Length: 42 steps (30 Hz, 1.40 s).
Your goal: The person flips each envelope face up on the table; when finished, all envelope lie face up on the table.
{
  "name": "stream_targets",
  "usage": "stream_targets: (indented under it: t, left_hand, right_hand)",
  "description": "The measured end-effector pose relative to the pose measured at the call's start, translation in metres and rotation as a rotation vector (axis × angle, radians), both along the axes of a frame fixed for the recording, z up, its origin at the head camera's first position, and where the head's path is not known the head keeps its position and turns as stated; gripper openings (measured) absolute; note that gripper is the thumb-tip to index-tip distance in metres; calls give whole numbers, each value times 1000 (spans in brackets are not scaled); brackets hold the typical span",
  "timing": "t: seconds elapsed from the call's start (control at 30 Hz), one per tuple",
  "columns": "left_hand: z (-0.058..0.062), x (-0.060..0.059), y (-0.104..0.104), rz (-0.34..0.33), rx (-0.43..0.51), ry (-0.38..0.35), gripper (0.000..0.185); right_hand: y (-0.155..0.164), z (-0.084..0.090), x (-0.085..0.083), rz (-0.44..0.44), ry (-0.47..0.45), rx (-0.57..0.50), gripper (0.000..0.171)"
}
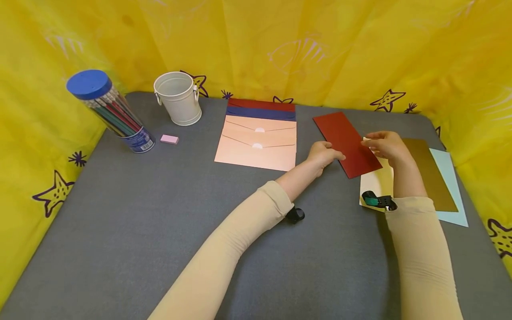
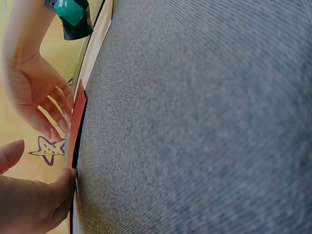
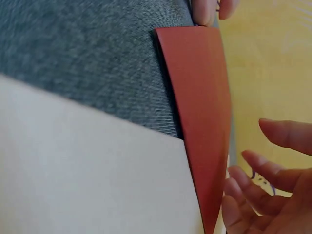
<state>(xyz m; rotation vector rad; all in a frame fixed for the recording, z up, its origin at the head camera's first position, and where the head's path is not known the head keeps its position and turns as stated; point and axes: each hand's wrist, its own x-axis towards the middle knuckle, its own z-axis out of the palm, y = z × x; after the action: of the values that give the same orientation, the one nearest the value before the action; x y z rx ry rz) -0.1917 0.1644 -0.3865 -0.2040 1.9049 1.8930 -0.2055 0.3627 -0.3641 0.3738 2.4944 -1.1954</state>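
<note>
While the left hand (image 1: 323, 154) presses its fingertips on the near long edge of the dark red rectangular paper envelope (image 1: 346, 143) lying on the grey fabric tabletop (image 1: 120, 213), the right hand (image 1: 385, 145), fingers relaxed and barely touching its far edge, should steady it evenly so it stays flat and does not slide.

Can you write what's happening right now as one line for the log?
left hand: touches red card's left edge | right hand: fingers on red card's right edge | red card: flat on grey table, overlapping cream sheet

The pencil tube (image 1: 110, 111) stands far left, bucket (image 1: 178, 98) beside it, envelopes (image 1: 258, 135) midway, paper sheets (image 1: 436, 178) right.
</note>
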Motion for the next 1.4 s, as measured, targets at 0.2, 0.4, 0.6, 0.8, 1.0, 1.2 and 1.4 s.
stream_targets:
  t: [0.2,0.4,0.6,0.8,1.0,1.2,1.4]
  left_hand:
    - [-2,-1,2,29,51,-21,60]
    - [-4,-1,0,41,100,-31,60]
    - [-4,-3,-3,53,128,-19,60]
    - [-1,-6,-11,63,212,-16,62]
    - [1,-11,-23,68,285,-44,61]
    - [1,-18,-38,68,301,-56,54]
    - [0,-28,-60,82,300,-39,49]
  right_hand:
    - [2,-2,1,6,-17,-10,71]
    - [0,-1,2,24,-9,-2,68]
    - [0,0,1,35,1,9,64]
    - [1,1,1,21,30,8,64]
    - [-4,4,1,-2,68,-46,62]
    - [-11,5,1,-34,129,-131,59]
    - [-22,7,1,-20,135,-193,54]
